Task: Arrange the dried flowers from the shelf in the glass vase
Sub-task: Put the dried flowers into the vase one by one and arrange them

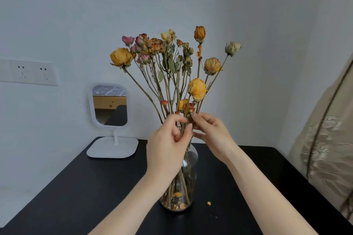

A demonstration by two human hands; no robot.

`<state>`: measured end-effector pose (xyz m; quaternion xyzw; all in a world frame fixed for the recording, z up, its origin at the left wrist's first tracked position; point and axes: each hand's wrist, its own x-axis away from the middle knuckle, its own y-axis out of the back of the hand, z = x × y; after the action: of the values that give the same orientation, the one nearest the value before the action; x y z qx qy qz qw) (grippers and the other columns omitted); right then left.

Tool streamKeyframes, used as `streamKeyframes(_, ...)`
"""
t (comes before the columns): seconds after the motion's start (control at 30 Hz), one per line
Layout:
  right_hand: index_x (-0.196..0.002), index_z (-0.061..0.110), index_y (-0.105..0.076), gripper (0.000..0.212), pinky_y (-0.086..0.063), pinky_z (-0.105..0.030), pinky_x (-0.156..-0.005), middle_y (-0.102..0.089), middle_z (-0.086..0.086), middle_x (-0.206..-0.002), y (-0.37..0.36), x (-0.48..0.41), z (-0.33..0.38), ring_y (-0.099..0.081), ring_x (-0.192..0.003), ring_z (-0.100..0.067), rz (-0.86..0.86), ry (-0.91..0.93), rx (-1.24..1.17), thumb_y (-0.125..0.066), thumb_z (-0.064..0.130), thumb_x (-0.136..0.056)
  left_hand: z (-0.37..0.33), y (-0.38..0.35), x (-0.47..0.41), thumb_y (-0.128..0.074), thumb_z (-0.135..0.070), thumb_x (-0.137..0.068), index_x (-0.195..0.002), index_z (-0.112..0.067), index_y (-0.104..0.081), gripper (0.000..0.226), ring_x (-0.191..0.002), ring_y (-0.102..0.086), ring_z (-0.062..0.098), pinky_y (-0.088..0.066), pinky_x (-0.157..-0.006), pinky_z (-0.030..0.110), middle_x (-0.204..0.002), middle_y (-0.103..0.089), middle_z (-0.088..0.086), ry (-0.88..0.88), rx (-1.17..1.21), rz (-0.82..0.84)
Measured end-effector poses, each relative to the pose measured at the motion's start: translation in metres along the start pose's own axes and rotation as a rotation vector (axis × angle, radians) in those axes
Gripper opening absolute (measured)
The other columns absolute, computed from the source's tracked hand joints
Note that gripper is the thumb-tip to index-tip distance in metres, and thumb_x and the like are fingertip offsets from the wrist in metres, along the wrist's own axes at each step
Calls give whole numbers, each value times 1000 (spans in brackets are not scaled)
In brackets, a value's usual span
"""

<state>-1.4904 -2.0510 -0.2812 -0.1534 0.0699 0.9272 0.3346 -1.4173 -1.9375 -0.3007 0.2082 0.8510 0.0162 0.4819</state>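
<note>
the vase [189, 173] is made of clear, smooth, glossy glass, and the dried flowers [197, 89] are marked by papery, crinkled petals and rough stems. the table [76, 187] is finished in smooth matt black; the mirror [109, 105] is framed in what seems white plastic, and the cloth [328, 149] is given a silky sheen.

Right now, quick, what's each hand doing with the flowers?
Left hand: closed, pinching stems of the dried flowers just above the glass vase.
Right hand: closed, pinching stems of the same bunch from the other side.
</note>
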Motion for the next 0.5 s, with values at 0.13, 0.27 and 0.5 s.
streamKeyframes(0.13, -84, 17, -67, 17, -49, -40, -92, -71, 2, -83, 4, 0, 1, -66, -87, -14, -6, 13, 45, -55, 26, -92, -8, -9, -21, -56, -33, -88, -111, -24, -58, 25, -50, -54, 7, -46, -54, 18, -50, -51, -8, 2, -68, 1)
streamKeyframes(0.27, -94, 16, -68, 13, -49, -41, -95, -71, -2, -93, 4, 0, 0, -65, -97, -21, -26, 14, 81, -59, 22, -89, -13, -13, -38, -61, -31, -87, -111, -22, -54, 27, -52, -54, 5, -43, -54, 18, -53, -53, -10, 50, -83, -70)
streamKeyframes(0.5, -104, 7, -66, 21, -48, -40, -94, -69, -14, -104, 3, 0, 4, -63, -103, -26, -75, 5, 151, -50, 12, -93, -11, -13, -56, -62, -22, -87, -81, -18, -65, 8, -38, -47, 0, -31, -41, 7, -40, -51, -12, 245, 212, 45)
